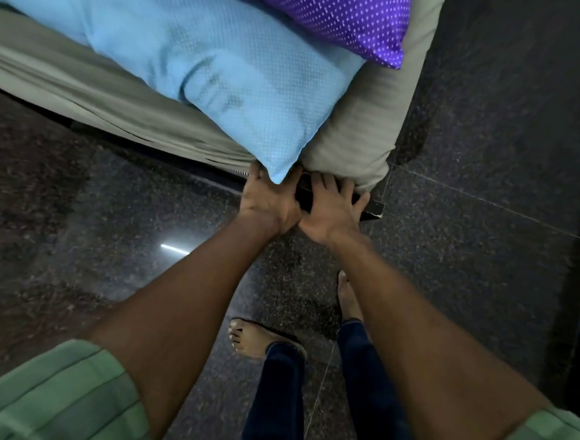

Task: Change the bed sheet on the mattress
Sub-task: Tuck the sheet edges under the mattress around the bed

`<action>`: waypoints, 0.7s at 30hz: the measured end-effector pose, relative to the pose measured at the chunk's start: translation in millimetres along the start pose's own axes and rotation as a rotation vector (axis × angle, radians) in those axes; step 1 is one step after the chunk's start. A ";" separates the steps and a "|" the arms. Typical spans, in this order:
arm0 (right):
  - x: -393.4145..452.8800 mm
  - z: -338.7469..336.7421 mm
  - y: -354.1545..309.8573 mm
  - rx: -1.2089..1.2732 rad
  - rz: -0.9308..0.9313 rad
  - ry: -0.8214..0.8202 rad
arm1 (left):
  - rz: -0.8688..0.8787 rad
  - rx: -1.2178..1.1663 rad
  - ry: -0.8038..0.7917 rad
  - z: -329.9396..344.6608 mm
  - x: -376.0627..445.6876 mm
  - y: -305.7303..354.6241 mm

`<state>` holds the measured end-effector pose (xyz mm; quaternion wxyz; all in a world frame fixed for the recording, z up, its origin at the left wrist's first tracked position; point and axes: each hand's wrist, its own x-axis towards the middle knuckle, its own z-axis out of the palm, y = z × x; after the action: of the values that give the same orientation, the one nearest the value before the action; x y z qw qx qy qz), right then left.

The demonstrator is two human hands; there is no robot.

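A grey-green bed sheet (pixel 125 105) covers the mattress, whose near corner (pixel 351 155) points toward me. My left hand (pixel 269 199) reaches under that corner, its fingertips hidden between the sheet and the dark bed frame (pixel 373 210). Beside it, my right hand (pixel 334 205) lies with spread, straight fingers against the frame just below the sheet's edge. The two hands touch at the thumbs. Whether the left fingers hold cloth is hidden.
A light blue dotted pillow (pixel 190 48) overhangs the corner above my hands, and a purple dotted pillow (pixel 330 13) lies behind it. Dark polished stone floor (pixel 492 148) surrounds the bed. My bare feet (pixel 256 337) stand close below the corner.
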<state>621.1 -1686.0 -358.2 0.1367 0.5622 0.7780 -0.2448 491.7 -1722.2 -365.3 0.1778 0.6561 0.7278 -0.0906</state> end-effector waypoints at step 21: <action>30.6 32.5 -191.5 -0.043 -0.191 0.384 | -0.040 0.048 0.340 -12.3 -43.0 -195.8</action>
<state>428.7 -1726.1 -357.0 -0.0256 0.5193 0.8445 -0.1285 299.9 -1781.4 -357.5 0.0348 0.6515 0.7579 0.0009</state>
